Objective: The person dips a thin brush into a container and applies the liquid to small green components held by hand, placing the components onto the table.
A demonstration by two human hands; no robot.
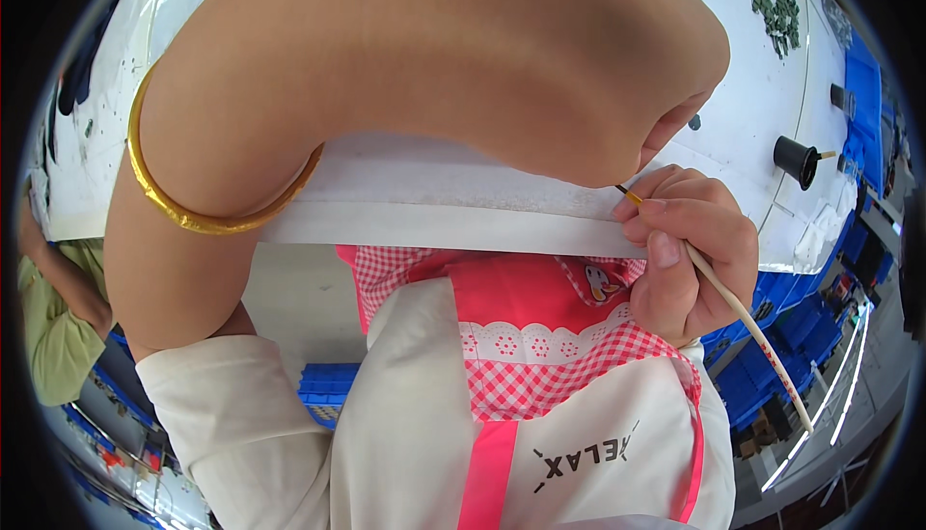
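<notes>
My left hand (579, 57) is very close and fills the upper middle, with a gold bangle (207, 224) around the wrist. Its fingers curl under at the right, and whatever they grip is hidden behind the hand. In my right hand (699, 241) is a thin paintbrush (738, 308), pinched near its metal collar between thumb and fingers. The pale handle slants down to the right, while the dark tip meets the lower edge of my left hand; from here I cannot tell what it touches. Both hands are over the near edge of the white table (434, 178).
A heap of small dark green pieces (777, 19) lies at the far right of the table. Nearer stands a black cup (796, 162) with a stick in it. Blue crates (786, 361) are beyond the right edge. A person in a yellow-green top (63, 337) is at the left.
</notes>
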